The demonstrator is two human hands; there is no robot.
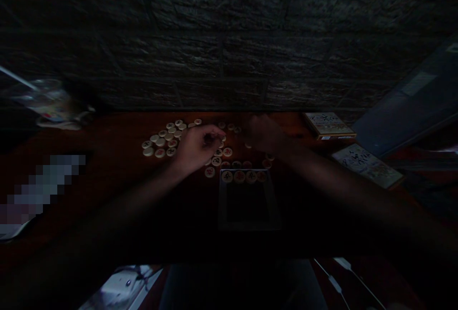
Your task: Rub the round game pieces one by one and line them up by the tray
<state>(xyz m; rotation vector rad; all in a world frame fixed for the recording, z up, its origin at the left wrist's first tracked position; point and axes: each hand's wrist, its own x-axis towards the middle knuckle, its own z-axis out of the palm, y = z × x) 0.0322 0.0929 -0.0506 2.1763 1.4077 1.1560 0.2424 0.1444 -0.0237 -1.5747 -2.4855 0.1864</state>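
Observation:
Round xiangqi pieces (pixel 160 142) with red or black characters lie scattered over the wooden table. My left hand (pixel 196 147) rests low among them, thumb and fingers curled together; pale pieces lie right at its fingertips, and whether one is held is hidden. Farther right, my right hand (pixel 264 131) is over the table near a few loose pieces; it is dark and smeared, so its fingers do not show. Close in front of me is a shallow open box (pixel 222 205), with a row of several pieces (pixel 239 176) along its far end.
Two flat decorated boxes (pixel 329 125) (pixel 367 164) lie at the right. A clear plastic cup (pixel 52 100) with a straw stands at the far left. Nearer is a blurred-out flat object (pixel 43 195). A stone-tiled wall (pixel 222 52) borders the table's far edge.

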